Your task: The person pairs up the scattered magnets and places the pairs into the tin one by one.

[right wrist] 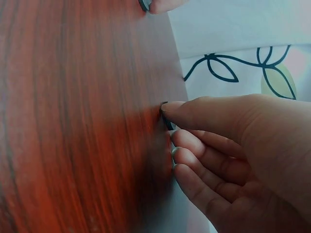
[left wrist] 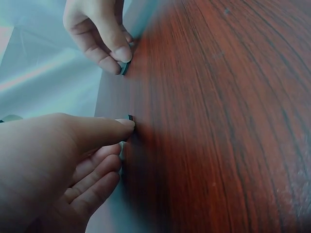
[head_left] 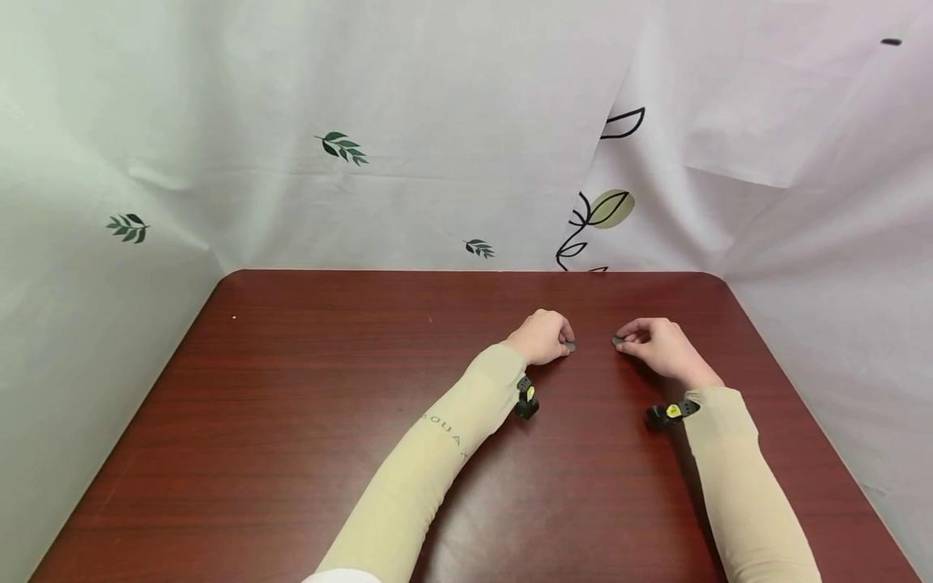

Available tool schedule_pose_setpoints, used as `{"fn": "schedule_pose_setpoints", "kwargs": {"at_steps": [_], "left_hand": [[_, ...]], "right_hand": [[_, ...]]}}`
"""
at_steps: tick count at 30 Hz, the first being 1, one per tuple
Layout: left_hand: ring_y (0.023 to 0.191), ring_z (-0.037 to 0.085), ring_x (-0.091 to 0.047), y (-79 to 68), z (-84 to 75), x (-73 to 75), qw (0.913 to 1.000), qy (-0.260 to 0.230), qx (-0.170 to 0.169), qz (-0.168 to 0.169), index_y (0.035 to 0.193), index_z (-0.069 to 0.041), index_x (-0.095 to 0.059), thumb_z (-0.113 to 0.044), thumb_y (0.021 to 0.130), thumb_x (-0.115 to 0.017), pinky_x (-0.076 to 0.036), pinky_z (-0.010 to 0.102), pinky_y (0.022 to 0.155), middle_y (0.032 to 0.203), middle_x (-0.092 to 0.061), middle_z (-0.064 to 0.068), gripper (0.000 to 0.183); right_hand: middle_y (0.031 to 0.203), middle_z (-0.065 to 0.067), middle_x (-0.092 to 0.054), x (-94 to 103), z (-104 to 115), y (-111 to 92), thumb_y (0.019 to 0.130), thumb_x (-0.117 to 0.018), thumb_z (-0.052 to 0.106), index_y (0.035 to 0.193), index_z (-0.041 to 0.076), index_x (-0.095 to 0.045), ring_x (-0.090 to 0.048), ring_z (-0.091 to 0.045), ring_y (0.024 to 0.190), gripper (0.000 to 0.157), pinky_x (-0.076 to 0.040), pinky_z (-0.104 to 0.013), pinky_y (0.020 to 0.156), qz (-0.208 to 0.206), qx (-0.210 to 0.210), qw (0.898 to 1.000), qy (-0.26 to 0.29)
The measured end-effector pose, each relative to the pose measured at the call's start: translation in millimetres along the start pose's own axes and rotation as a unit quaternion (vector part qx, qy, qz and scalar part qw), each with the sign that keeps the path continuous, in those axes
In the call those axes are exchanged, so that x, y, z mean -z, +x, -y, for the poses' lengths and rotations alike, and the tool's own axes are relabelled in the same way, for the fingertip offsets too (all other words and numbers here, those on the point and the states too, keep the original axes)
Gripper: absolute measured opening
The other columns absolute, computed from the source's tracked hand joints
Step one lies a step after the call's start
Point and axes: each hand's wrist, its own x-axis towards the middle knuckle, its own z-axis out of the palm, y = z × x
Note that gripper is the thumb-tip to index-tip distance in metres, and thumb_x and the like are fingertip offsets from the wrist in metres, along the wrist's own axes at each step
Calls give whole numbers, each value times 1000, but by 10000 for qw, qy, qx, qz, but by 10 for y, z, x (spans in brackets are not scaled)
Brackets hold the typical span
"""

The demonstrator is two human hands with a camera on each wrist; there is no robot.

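Pinching thin pieces [head_left: 571, 346] [head_left: 617, 341], hands [head_left: 543, 336] [head_left: 665, 346] wear sleeves [head_left: 408, 486] [head_left: 751, 486] (head view only).

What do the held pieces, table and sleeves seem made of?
Left piece, right piece: perhaps plastic or rubber, dull grey; too small to settle.
Table: wood or laminate, semi-gloss, by grain and sheen.
Sleeves: probably stretch fabric, matte, by close fit and creases.

left hand [head_left: 539, 338]: pinches left grey piece [head_left: 571, 346], near worktop [head_left: 255, 437] far edge | right hand [head_left: 665, 350]: pinches right grey piece [head_left: 618, 342], toward far-right corner | pieces apart | leaf-print white cloth [head_left: 466, 89] behind far edge
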Motion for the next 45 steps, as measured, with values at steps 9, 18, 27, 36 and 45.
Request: {"fn": "schedule_pose_setpoints", "kwargs": {"at_steps": [9,18,27,36,45], "left_hand": [[90,6,-60,-71,-5,24,9998,90,-44,168,106,-13,-76,-17,95,-74,-47,17,77,97,-67,-5,12],[88,6,-60,-131,-18,48,9996,76,-60,271,105,-12,-76,-16,94,-75,-48,17,75,96,-66,-5,11],[86,5,-60,-146,-39,36,9997,101,-96,215,103,-12,-76,-16,93,-76,-48,17,74,93,-66,-6,11],[86,5,-62,-201,-73,54,9996,99,-110,260,104,-12,-77,-17,92,-78,-48,16,75,94,-68,-6,13],[86,4,-62,-224,-72,43,9991,268,-186,286,103,-13,-78,-17,89,-80,-47,15,76,91,-69,-7,14]], "right_hand": [[83,-1,-68,-50,83,-9,91,-79,14,98,3,-75,-62,-18,78,13,-50,-29,70,286,-18,9996,50],[82,1,-69,-102,161,-1,89,-78,12,95,5,-76,-63,-16,77,10,-51,-30,70,389,207,9990,25],[82,2,-70,-159,275,-9,88,-79,9,94,6,-76,-64,-15,76,8,-52,-29,70,574,378,9976,101],[81,3,-69,-249,346,-7,87,-80,8,93,6,-76,-65,-15,75,8,-53,-27,69,626,559,9961,266],[81,2,-69,-288,409,-16,86,-80,5,93,4,-75,-65,-14,74,8,-53,-26,68,677,627,9950,368]]}}
